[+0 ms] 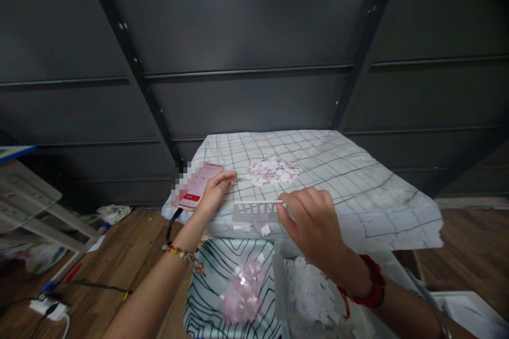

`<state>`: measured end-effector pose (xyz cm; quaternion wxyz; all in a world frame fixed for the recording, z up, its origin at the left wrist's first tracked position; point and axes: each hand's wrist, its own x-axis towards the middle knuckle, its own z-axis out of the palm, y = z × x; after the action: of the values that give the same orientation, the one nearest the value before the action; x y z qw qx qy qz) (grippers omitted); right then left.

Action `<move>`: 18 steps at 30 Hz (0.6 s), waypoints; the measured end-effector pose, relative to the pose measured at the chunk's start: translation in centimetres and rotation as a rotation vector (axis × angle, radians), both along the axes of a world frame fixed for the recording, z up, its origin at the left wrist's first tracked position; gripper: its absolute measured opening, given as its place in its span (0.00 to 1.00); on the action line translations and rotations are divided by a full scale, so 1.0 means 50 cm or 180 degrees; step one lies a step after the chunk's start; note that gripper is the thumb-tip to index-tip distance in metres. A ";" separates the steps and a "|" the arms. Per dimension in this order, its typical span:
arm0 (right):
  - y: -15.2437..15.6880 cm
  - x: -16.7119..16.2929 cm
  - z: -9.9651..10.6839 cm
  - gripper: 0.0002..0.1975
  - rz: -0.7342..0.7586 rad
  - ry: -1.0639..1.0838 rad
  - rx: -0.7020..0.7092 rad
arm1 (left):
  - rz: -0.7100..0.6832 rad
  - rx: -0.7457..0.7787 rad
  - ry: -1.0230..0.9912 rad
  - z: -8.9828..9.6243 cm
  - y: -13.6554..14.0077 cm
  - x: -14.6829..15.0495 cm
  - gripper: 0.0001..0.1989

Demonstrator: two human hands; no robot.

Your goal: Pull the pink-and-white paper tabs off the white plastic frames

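Observation:
My right hand (pixel 312 220) grips the right end of a white slotted strip (pixel 252 212), which looks like plastic and stands on edge near the front of the table. The part of it under my fingers is hidden. My left hand (pixel 217 192) rests on the checked tablecloth, fingers stretched out, beside a pink-screened phone (pixel 196 183). Just beyond both hands lies a pile of small white and pink pieces (pixel 274 171). Two loose white pieces (pixel 265 230) sit at the cloth's front edge, below the strip.
Below the table edge, a wavy-lined tray (pixel 202 259) holds small shiny pink packets (pixel 243 291). Right of it, a clear bin (pixel 281 280) contains many white pieces (pixel 312 291). A dark panelled wall (pixel 246 103) stands behind the table. A power strip (pixel 50 307) lies on the floor at left.

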<state>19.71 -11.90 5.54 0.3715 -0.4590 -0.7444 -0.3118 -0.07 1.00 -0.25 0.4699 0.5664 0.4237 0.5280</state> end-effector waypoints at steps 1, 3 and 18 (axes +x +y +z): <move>-0.005 -0.001 0.001 0.06 0.0092 -0.0014 0.0028 | -0.0015 -0.0047 -0.0107 0.002 -0.001 0.001 0.12; -0.010 0.000 0.004 0.06 0.0226 -0.0025 0.0090 | -0.0019 -0.0129 -0.0311 0.005 -0.003 0.002 0.12; 0.104 0.181 0.008 0.09 -0.0605 0.0013 0.0236 | -0.0104 0.0088 0.0240 -0.008 0.003 -0.003 0.12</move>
<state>28.74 -6.72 5.92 0.3585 -0.5141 -0.6847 -0.3720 -0.23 1.14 -0.67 0.4543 0.5992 0.4245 0.5044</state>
